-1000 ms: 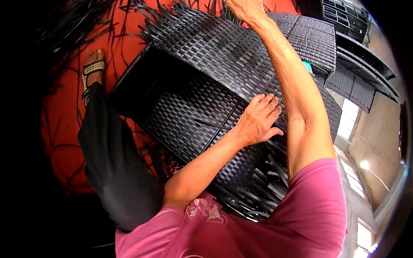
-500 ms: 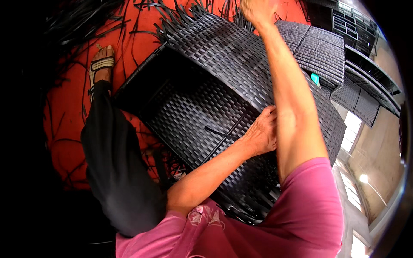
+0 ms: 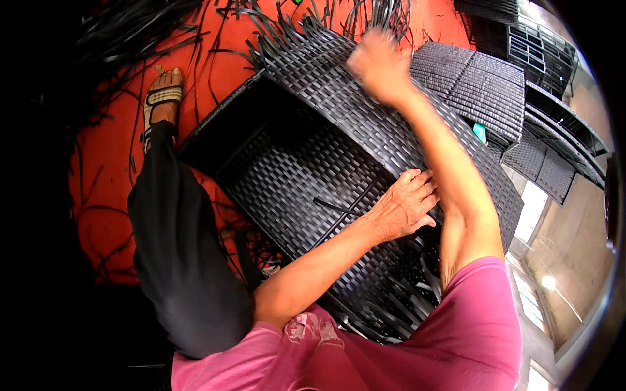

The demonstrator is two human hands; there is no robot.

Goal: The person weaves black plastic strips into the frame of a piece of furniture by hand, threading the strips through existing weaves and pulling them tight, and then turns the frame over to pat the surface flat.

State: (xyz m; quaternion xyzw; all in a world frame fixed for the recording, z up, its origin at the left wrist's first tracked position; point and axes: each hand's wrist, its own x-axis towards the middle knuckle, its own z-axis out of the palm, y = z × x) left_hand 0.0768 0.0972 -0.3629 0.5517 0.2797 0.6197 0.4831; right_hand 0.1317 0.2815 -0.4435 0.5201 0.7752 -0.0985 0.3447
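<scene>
A large black wicker box point(image 3: 306, 195), woven from flat plastic strips, lies tilted in front of me with its dark hollow side toward my left. My left hand point(image 3: 403, 205) is at the box's near right rim, fingers bent over the woven edge. Whether a strip is under those fingers is hidden. Above the box's outer woven face is my right hand point(image 3: 381, 68), smeared by motion, so its fingers and anything in them cannot be made out. Loose strip ends point(image 3: 287, 36) fringe the far edge, and more strip ends point(image 3: 404, 303) hang near my lap.
Red floor covering point(image 3: 111, 169) with scattered black strips lies to the left, beside my sandalled foot point(image 3: 164, 91). A heap of black strips point(image 3: 130, 39) is at the far left. Other woven panels point(image 3: 476, 85) and dark frames point(image 3: 535, 55) stand at the right.
My right hand has swung back toward me and slightly left, from the far edge to over the woven face. The left hand's fingers have loosened and spread a little at the rim.
</scene>
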